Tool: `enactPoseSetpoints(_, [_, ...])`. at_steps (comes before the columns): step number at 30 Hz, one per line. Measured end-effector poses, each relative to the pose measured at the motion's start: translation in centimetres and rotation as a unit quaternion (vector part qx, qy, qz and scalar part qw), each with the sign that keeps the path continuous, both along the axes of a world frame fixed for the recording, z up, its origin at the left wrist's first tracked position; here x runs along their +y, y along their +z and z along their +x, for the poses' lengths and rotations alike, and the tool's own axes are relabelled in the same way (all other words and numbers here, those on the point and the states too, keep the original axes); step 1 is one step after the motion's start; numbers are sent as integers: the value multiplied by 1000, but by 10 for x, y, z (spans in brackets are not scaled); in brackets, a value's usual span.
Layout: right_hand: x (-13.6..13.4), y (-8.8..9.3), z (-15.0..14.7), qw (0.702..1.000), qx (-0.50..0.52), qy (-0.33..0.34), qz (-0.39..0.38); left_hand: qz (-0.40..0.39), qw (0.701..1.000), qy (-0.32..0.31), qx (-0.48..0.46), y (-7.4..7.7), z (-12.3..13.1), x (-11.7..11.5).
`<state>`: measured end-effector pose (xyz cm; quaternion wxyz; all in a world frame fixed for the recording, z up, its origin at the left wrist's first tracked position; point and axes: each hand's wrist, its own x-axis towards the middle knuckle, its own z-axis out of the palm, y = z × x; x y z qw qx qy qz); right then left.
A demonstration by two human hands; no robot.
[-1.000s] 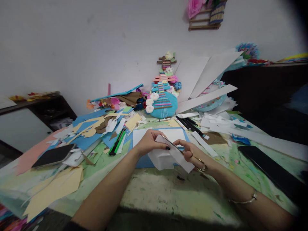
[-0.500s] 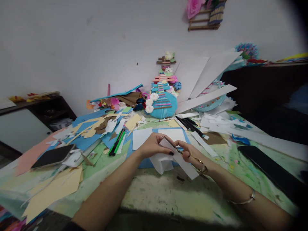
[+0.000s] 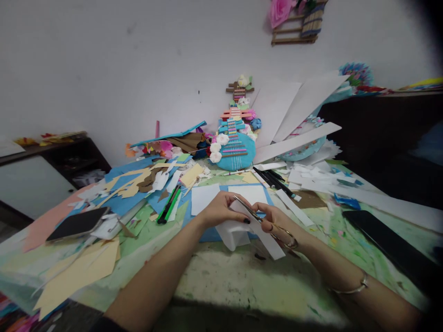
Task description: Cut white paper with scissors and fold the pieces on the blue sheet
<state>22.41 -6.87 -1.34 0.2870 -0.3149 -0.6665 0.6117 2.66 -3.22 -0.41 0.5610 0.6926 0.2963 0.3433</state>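
My left hand [image 3: 223, 210] pinches a piece of white paper [image 3: 232, 236] between thumb and fingers. In my right hand [image 3: 273, 219] are scissors with gold-coloured handles [image 3: 286, 239], their blades pointing up and left across the paper. A white paper strip [image 3: 272, 244] hangs down to the right below the blades; whether it is fully cut apart I cannot tell. Beneath both hands lies blue paper [image 3: 208, 234] with white sheets [image 3: 205, 197] on it.
A green-and-black utility knife [image 3: 169, 205] and a phone [image 3: 78, 224] lie to the left. Black pens [image 3: 275, 180] are behind my right hand, and a long black object [image 3: 384, 242] is at the right. A blue lute-shaped craft [image 3: 237, 152] leans against the wall among paper scraps.
The scissor handles have shifted slightly and the blades look closer together against the paper. Both hands stay in nearly the same place.
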Motion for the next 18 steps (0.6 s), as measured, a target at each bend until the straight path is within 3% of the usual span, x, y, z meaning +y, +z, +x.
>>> enactPoseSetpoints(10, [-1, 5, -1, 998, -21, -57, -26, 14, 999, 10, 27, -3, 0, 3])
enactPoseSetpoints(14, [3, 7, -1, 993, -63, -101, -8, -19, 999, 0, 30, 0, -4, 5])
enactPoseSetpoints(18, [13, 12, 11, 987, -75, -142, 14, -59, 991, -12, 120, 2, -21, 13])
